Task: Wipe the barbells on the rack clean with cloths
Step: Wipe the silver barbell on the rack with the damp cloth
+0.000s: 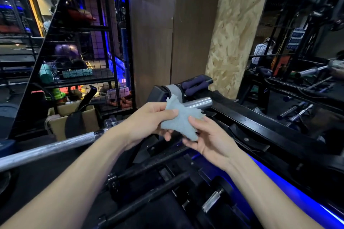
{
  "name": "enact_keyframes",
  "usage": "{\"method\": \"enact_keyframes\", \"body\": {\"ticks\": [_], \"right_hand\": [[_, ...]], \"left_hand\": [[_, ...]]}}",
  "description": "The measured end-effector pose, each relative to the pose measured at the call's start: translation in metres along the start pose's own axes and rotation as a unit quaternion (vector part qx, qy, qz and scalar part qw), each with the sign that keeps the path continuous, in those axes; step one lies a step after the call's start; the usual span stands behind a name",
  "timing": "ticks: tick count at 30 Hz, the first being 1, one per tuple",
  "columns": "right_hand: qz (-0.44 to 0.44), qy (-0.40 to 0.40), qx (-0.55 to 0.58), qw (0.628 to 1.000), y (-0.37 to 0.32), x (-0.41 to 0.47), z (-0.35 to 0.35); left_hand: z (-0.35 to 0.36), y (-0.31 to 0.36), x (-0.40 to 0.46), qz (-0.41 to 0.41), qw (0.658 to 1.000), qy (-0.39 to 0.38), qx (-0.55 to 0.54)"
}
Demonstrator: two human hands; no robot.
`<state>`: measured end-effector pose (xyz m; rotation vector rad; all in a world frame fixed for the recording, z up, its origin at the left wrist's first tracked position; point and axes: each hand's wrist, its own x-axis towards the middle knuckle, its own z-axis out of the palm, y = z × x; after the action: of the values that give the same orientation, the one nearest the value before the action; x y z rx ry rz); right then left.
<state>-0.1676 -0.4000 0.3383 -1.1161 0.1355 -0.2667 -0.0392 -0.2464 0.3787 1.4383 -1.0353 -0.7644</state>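
A small pale blue cloth (181, 119) hangs crumpled between both hands in the middle of the view. My left hand (149, 121) pinches its left side with thumb on top. My right hand (206, 140) holds its lower right edge, thumb on the cloth and fingers underneath. Just behind the cloth a silver barbell end (200, 102) rests on the black rack (247, 124). A second silver barbell (50, 148) runs from the lower left toward my left wrist and passes behind my forearm.
A black bar (147, 199) and a short silver-tipped bar (212, 201) lie low in the rack beside a blue light strip (290, 189). A wire cage shelf (80, 57) of gym gear stands left. A wooden pillar (234, 29) rises behind. More bars (309, 71) lie far right.
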Motion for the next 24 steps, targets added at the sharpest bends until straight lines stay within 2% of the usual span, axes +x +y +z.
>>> {"method": "enact_keyframes", "body": {"ticks": [4,7,9,13,16,18,21,24], "right_hand": [[-0.078,0.026,0.014,0.997,-0.009,-0.006,0.002],[-0.106,0.012,0.012,0.994,-0.013,-0.009,0.000],[-0.113,0.015,0.004,0.993,-0.015,-0.010,-0.003],[-0.113,0.018,-0.004,0.993,-0.015,-0.009,-0.009],[-0.108,0.044,-0.029,0.993,-0.011,-0.004,-0.010],[-0.097,0.066,0.008,0.993,-0.008,0.001,-0.007],[-0.029,0.076,0.095,0.992,0.001,0.007,0.001],[0.000,0.068,0.092,0.993,0.014,0.016,0.001]], "left_hand": [[0.002,-0.001,-0.001,0.023,0.998,0.003,-0.054],[0.005,0.003,-0.002,0.051,0.991,-0.005,-0.121],[0.005,0.004,-0.003,0.056,0.991,-0.003,-0.119],[0.004,0.003,0.004,0.059,0.997,0.001,-0.050],[0.004,-0.005,0.007,0.108,0.988,0.036,0.102],[0.006,-0.013,0.008,0.145,0.971,0.042,0.185],[0.005,-0.023,0.010,0.166,0.966,0.057,0.191],[0.003,-0.031,0.011,0.178,0.954,0.053,0.237]]}}
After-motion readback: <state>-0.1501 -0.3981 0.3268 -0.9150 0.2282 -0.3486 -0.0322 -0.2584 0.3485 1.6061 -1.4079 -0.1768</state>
